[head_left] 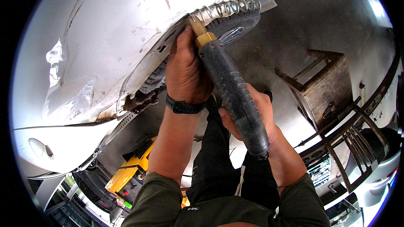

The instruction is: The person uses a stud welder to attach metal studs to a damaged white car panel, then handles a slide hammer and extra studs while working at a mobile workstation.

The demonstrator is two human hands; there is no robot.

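A spot-welding gun (235,96) with a black stitched grip and a brass front end slants up and left to the fender edge. My right hand (259,111) is closed round its grip from the right. My left hand (187,67), with a watch on the wrist, is closed beside the brass end, its thumb pointing up at the tip and its fingers partly hidden behind the gun. The tip touches or nearly touches a row of metal rings (233,7) standing along the wheel-arch edge of the dented white fender (113,38). Behind the arch shows a tire (240,27).
A worn stool-like stand (330,86) is on the grey floor to the right, with a metal rack (357,143) below it. At lower left lies a yellow tool (126,176), possibly a jack. The car's white bumper (71,147) curves at the left.
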